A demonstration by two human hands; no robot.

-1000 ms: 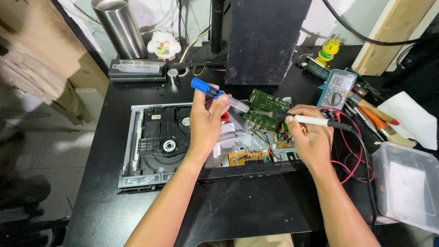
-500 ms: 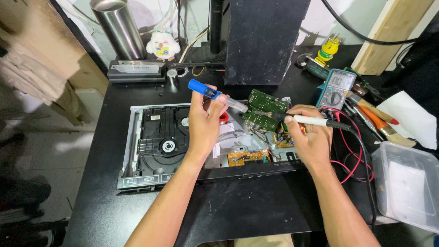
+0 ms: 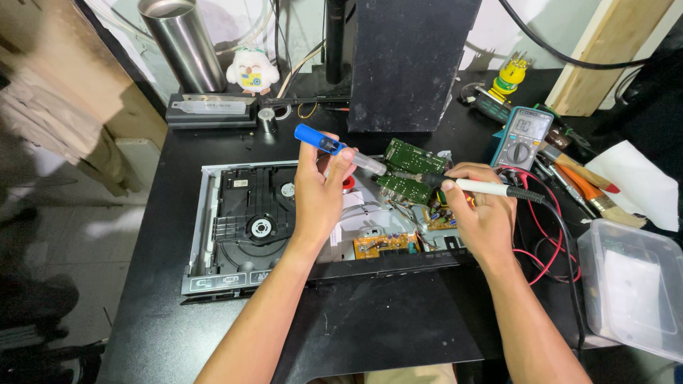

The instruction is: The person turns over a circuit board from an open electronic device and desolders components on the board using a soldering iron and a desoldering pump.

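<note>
Green circuit board [image 3: 415,169] lies between my hands: left hand [image 3: 318,190] grips blue desoldering pump [image 3: 340,150], right hand [image 3: 480,213] grips soldering iron [image 3: 477,187], both tips converging on it.

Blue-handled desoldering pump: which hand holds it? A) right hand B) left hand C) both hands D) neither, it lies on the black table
B: the left hand grips the blue-handled desoldering pump, its clear tip aimed at the green circuit board, while the right hand holds a white-barrelled soldering iron.
</note>
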